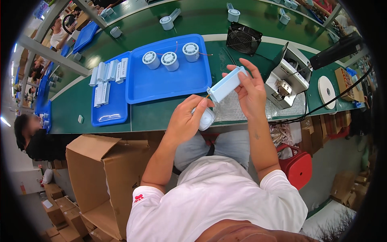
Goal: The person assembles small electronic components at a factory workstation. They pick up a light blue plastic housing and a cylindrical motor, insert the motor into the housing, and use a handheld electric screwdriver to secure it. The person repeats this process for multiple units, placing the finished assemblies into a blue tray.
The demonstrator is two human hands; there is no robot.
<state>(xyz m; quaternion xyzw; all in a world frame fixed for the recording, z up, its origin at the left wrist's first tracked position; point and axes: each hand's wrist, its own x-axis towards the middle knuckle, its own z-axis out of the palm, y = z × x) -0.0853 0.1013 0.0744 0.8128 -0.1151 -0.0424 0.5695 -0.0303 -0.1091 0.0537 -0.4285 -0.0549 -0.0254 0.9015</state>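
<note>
My left hand [184,120] grips a round, pale-blue plastic housing [207,119], its fingers curled over the top and partly hiding it. A long, hollow, pale-blue plastic handle [227,85] is pinched in my right hand [250,89], tilted up to the right, with some fingers stretched past its far end. Its lower end sits just above the housing, by my left fingertips. Thin orange-red wire [208,96] shows at that end; I cannot tell whether handle and housing are joined. Beyond my hands, three round housings [170,61] with slotted tops and thin red wires stand in a large blue tray [161,88].
Several pale-blue handles [105,72] lie in a smaller blue tray [109,116] at left. Right of my hands stand a black fan [243,38], a metal machine [288,76] and a white reel [326,92]. A green conveyor [201,22] carries parts behind. An open carton [90,177] stands below left.
</note>
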